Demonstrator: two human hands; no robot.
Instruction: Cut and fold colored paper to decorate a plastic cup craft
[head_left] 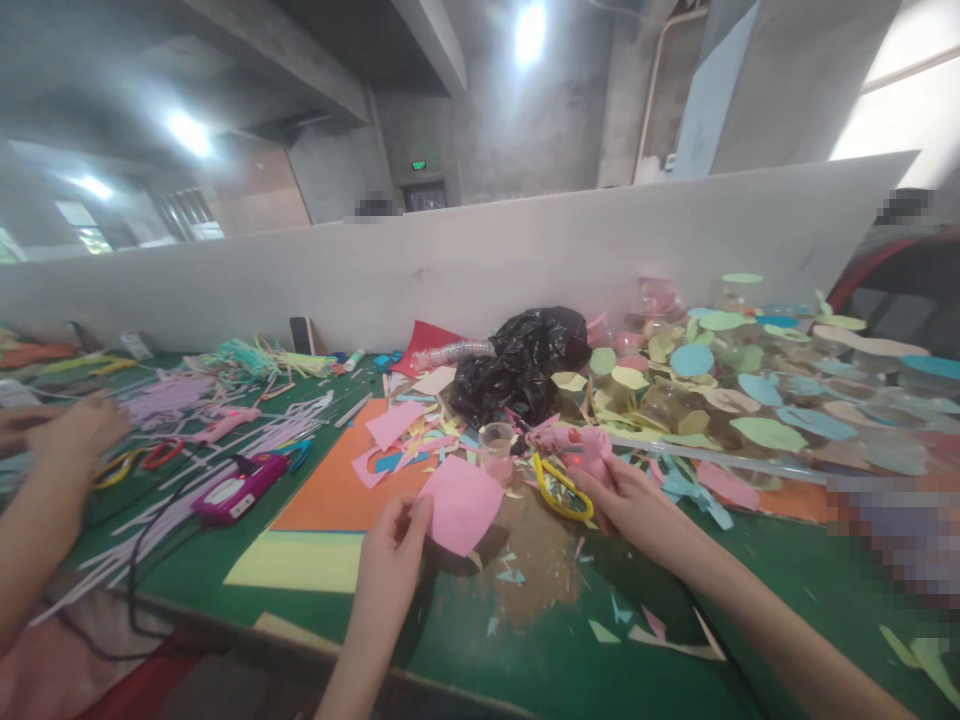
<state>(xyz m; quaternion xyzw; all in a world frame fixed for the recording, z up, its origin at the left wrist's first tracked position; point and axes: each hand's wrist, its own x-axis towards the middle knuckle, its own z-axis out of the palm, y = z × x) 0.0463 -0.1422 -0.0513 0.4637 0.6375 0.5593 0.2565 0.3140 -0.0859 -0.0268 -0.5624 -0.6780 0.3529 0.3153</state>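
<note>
a green table (540, 650) carries an orange sheet (330, 495), paper scraps (517, 575) and a black bag (521, 365).

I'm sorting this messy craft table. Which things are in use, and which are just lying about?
In use: square pink paper sheet in left hand; yellow-handled scissors in right hand.

Lying about: crumpled black plastic bag, orange card sheet, magenta glue gun.

A crumpled black plastic bag (525, 362) sits mid-way along the green tabletop (787, 590), beside a heap of round pastel paper cut-outs (750, 395). An orange paper sheet (337, 495) lies above a pale yellow sheet (300, 562). What may be a magenta glue gun (238, 490) rests among white paper strips (277, 435).
</note>
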